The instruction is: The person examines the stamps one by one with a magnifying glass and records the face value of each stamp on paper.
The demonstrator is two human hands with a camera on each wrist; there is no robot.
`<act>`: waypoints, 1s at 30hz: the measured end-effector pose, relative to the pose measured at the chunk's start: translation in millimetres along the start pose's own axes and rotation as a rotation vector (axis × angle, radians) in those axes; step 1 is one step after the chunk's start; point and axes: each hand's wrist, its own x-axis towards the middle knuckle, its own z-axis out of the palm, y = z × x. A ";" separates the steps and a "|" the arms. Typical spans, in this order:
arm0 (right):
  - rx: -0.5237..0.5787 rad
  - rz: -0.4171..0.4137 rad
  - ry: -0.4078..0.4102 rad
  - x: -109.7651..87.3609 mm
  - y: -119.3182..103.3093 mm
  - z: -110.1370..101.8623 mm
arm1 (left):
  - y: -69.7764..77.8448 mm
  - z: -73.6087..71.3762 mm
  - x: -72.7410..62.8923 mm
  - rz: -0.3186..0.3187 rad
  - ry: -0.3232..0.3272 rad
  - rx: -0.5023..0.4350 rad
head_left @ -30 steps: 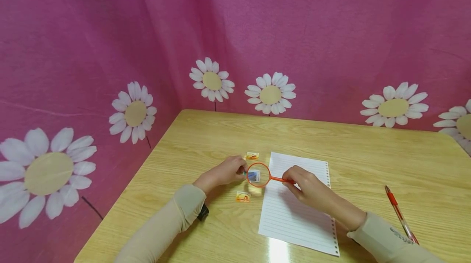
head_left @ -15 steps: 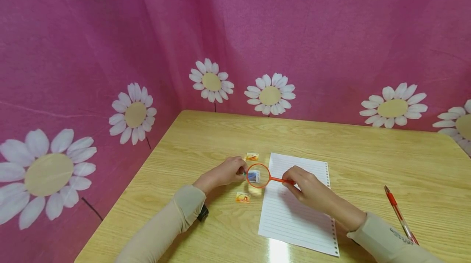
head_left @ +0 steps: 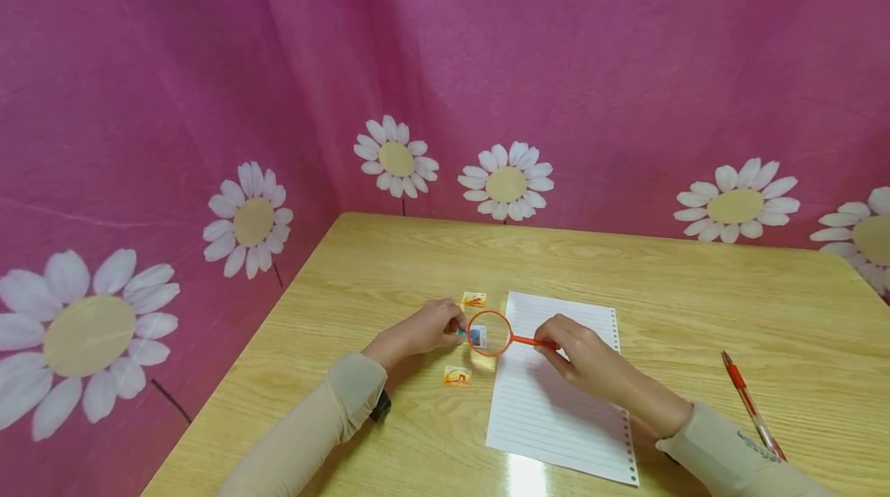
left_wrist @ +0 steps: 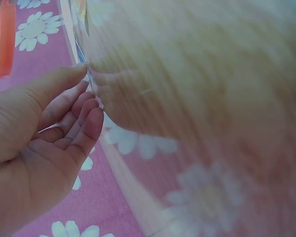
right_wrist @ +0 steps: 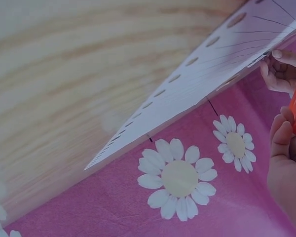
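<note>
My right hand point(head_left: 573, 354) grips the handle of a red-orange magnifying glass point(head_left: 523, 340), its round lens held over a small blue-and-white stamp point(head_left: 478, 337). At that stamp's left edge, my left hand point(head_left: 434, 327) pinches it between thumb and fingertips, close to the tabletop. The left wrist view shows the thumb and fingertips point(left_wrist: 91, 123) meeting at the table surface, with the orange lens rim point(left_wrist: 4, 42) at the upper left. One yellow-orange stamp point(head_left: 474, 299) lies beyond the blue one, and another point(head_left: 456, 376) lies nearer to me.
A lined sheet of paper point(head_left: 556, 420) with punched holes along its right side lies under my right hand. Farther right is a red pen point(head_left: 751, 404). The wooden table point(head_left: 389, 250) meets a pink curtain point(head_left: 591, 56) printed with white daisies.
The blue stamp now shows slightly farther left within the lens. Both hands keep their holds, and the whole view has shifted a little.
</note>
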 end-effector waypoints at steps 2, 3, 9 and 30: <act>-0.001 -0.004 0.008 -1.2 0.0 -1.7 | 0.7 -0.1 -0.3 -0.002 0.001 0.002; -0.002 -0.005 0.011 -1.8 0.0 -2.6 | 0.9 -0.1 -0.4 -0.001 0.002 0.002; -0.009 -0.006 0.008 -6.6 0.4 -8.9 | 2.4 0.0 -0.7 -0.010 0.001 -0.006; -0.062 0.047 0.032 -33.7 4.4 -37.9 | 0.9 1.3 -0.3 0.015 0.019 0.023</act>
